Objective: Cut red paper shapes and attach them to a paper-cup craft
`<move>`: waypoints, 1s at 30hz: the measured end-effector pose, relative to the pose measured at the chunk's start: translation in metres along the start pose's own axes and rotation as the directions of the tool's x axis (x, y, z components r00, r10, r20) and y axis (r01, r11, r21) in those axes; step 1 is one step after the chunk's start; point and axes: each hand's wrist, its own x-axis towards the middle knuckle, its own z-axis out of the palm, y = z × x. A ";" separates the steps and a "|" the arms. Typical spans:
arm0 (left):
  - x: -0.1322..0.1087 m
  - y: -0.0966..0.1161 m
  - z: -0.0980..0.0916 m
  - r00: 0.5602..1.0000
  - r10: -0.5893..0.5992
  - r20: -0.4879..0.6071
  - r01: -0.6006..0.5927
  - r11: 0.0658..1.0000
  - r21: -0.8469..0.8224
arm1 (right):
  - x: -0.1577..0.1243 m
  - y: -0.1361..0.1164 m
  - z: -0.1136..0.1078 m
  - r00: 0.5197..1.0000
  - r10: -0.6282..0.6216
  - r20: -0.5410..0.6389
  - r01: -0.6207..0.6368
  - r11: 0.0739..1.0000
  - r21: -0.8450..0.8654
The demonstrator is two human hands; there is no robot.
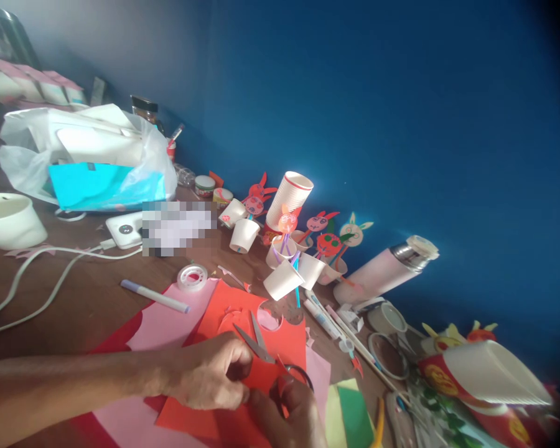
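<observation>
My left hand (217, 370) is curled over the red paper (270, 330), fingertips bent in. Close beside it, my right hand (292, 410) is closed too, thumb and fingers pinched together. Some red shows among the right fingers, but I cannot tell whether it is a held piece or the sheet below. Scissors (261, 348) with parted blades lie on the red paper just beyond both hands, their dark handle loop next to my right hand. Pink paper (168, 320) with cut edges lies beneath the red. Round notches are cut from the red sheet's far edge.
Paper cups (284, 280) with paper bunny faces stand along the blue wall, near a pink thermos (378, 274). A tape roll (192, 277) and a marker (155, 296) lie left. Behind are a white power bank (125, 230) and a plastic bag (158, 155). Green paper (356, 414) is right.
</observation>
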 end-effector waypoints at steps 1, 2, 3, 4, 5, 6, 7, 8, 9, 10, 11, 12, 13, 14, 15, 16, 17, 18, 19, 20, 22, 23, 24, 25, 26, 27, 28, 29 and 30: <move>0.001 0.001 0.000 1.000 -0.017 -0.019 0.016 1.000 -0.009 | 0.001 0.002 0.000 0.999 -0.019 -0.029 0.019 1.000 -0.010; 0.001 0.001 0.000 1.000 -0.016 -0.021 0.015 0.999 -0.031 | 0.001 0.003 0.000 0.997 -0.037 -0.065 0.035 0.999 -0.029; 0.001 0.001 0.000 1.000 0.001 -0.004 -0.001 0.997 -0.071 | 0.002 0.004 0.000 0.993 -0.052 -0.109 0.047 0.997 -0.055; 0.002 0.000 0.000 1.000 0.024 0.010 -0.023 0.992 -0.121 | 0.002 0.005 -0.001 0.986 -0.067 -0.151 0.055 0.995 -0.081; 0.002 -0.001 0.000 0.999 0.044 0.019 -0.040 0.984 -0.174 | 0.002 0.005 -0.001 0.980 -0.081 -0.184 0.063 0.993 -0.103; 0.002 -0.003 0.001 0.998 0.054 0.024 -0.047 0.974 -0.220 | 0.002 0.006 -0.002 0.974 -0.090 -0.208 0.066 0.991 -0.119; 0.002 -0.005 0.003 0.998 0.053 0.018 -0.046 0.966 -0.256 | 0.002 0.006 -0.002 0.970 -0.095 -0.224 0.067 0.989 -0.130; 0.002 -0.007 0.004 0.999 0.045 0.001 -0.043 0.959 -0.280 | 0.002 0.006 -0.002 0.967 -0.098 -0.234 0.067 0.988 -0.138; 0.003 -0.008 0.006 0.999 0.035 -0.019 -0.039 0.954 -0.296 | 0.002 0.007 -0.002 0.966 -0.101 -0.240 0.067 0.987 -0.144; 0.003 -0.010 0.007 0.999 0.029 -0.036 -0.038 0.949 -0.312 | 0.001 0.007 -0.002 0.964 -0.102 -0.244 0.067 0.987 -0.147; 0.004 -0.011 0.008 0.999 0.023 -0.048 -0.038 0.944 -0.327 | 0.001 0.006 -0.002 0.963 -0.102 -0.250 0.066 0.987 -0.146; 0.004 -0.012 0.009 0.998 0.022 -0.055 -0.040 0.940 -0.339 | 0.001 0.006 -0.001 0.961 -0.101 -0.258 0.066 0.988 -0.140; 0.004 -0.012 0.009 0.998 0.024 -0.054 -0.041 0.936 -0.350 | 0.001 0.007 -0.001 0.959 -0.098 -0.264 0.065 0.989 -0.131; 0.004 -0.012 0.009 0.998 0.028 -0.051 -0.044 0.932 -0.360 | 0.001 0.007 0.000 0.958 -0.094 -0.269 0.063 0.991 -0.122; 0.004 -0.011 0.008 0.998 0.031 -0.052 -0.048 0.928 -0.369 | 0.001 0.007 0.001 0.958 -0.090 -0.274 0.061 0.992 -0.111; 0.003 -0.010 0.008 0.998 0.035 -0.052 -0.052 0.925 -0.376 | 0.001 0.008 0.003 0.957 -0.088 -0.276 0.062 0.993 -0.101; 0.002 -0.009 0.007 0.998 0.038 -0.051 -0.054 0.924 -0.379 | 0.001 0.010 0.004 0.958 -0.088 -0.272 0.066 0.994 -0.091; 0.002 -0.008 0.007 0.998 0.040 -0.053 -0.057 0.925 -0.375 | 0.001 0.011 0.005 0.961 -0.090 -0.261 0.071 0.994 -0.081; 0.002 -0.007 0.007 0.998 0.038 -0.054 -0.056 0.929 -0.365 | 0.002 0.013 0.005 0.966 -0.090 -0.242 0.075 0.995 -0.072; 0.002 -0.007 0.007 0.998 0.036 -0.056 -0.054 0.935 -0.350 | 0.003 0.014 0.005 0.973 -0.090 -0.212 0.079 0.995 -0.063; 0.005 -0.009 0.007 0.997 0.016 -0.080 -0.042 0.944 -0.326 | 0.006 0.016 0.000 0.985 -0.117 -0.123 0.108 0.991 -0.081; 0.007 -0.011 0.006 0.994 -0.008 -0.109 -0.029 0.942 -0.334 | 0.008 0.017 -0.005 0.985 -0.156 -0.070 0.148 0.983 -0.113; 0.010 -0.013 0.004 0.989 -0.033 -0.145 -0.021 0.934 -0.357 | 0.010 0.017 -0.010 0.978 -0.210 -0.018 0.204 0.964 -0.169; 0.012 -0.015 0.001 0.981 -0.054 -0.186 -0.023 0.921 -0.389 | 0.012 0.017 -0.016 0.960 -0.279 0.027 0.277 0.930 -0.243; 0.014 -0.017 -0.002 0.971 -0.070 -0.229 -0.035 0.905 -0.425 | 0.014 0.017 -0.021 0.939 -0.337 0.073 0.342 0.879 -0.331; 0.016 -0.018 -0.006 0.959 -0.081 -0.270 -0.052 0.890 -0.453 | 0.015 0.018 -0.027 0.923 -0.374 0.096 0.376 0.814 -0.443; 0.018 -0.020 -0.011 0.947 -0.088 -0.308 -0.070 0.881 -0.468 | 0.016 0.019 -0.031 0.912 -0.392 0.120 0.390 0.741 -0.546; 0.019 -0.021 -0.015 0.935 -0.101 -0.339 -0.076 0.878 -0.472 | 0.016 0.020 -0.035 0.908 -0.394 0.142 0.390 0.671 -0.631; 0.020 -0.022 -0.018 0.925 -0.112 -0.363 -0.076 0.882 -0.466 | 0.016 0.021 -0.037 0.907 -0.388 0.164 0.386 0.610 -0.693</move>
